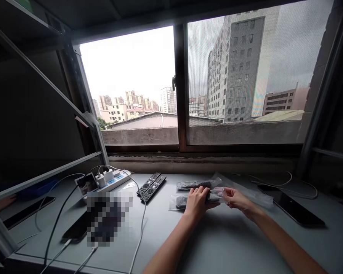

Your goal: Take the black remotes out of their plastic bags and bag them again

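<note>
My left hand (198, 199) is wrapped over a dark remote control (182, 201) in a clear plastic bag, which lies on the table. At the right end of this remote, my right hand (238, 200) pinches the plastic bag (218, 192) between thumb and fingers. Just beyond lies another bagged dark item (185, 185), apparently a remote too, with the left fingertips close to its near side. Two bare black remote controls (152, 187) rest side by side to the left of my hands. The fingers partly hide the held remote.
A white power strip (114, 182) with plugs stands at the back left. Phones with cables, one partly pixelated (77, 226), lie nearer. A dark phone (298, 209) and more clear plastic (254, 194) are on the right. A white cable (143, 224) crosses the grey table (165, 224).
</note>
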The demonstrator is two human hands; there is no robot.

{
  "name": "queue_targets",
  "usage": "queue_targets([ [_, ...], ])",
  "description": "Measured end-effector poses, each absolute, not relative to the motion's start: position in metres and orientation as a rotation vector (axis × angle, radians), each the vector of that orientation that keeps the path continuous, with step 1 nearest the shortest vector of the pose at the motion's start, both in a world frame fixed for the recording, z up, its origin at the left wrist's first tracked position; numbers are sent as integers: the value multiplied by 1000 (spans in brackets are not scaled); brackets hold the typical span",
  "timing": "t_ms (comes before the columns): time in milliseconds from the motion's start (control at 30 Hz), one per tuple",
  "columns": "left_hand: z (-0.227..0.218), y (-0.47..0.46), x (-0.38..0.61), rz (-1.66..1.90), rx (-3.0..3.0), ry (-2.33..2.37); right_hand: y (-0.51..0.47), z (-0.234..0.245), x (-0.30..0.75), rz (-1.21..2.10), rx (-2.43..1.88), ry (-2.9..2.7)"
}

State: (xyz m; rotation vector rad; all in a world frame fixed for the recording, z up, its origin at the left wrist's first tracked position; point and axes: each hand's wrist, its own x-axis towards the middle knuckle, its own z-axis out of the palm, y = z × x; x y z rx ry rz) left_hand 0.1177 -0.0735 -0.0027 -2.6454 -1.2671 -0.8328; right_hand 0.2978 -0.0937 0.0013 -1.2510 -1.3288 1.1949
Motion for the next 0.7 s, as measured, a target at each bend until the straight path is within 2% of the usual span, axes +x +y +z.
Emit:
queue_targets([
  [300, 5, -83, 121, -822, -2658, -1252, -85, -10, 296, 1259, -1235, -1378],
  [700, 1, -83, 126, -846, -2680, -1174, -76, -18, 296, 1169, -1254, -1315],
])
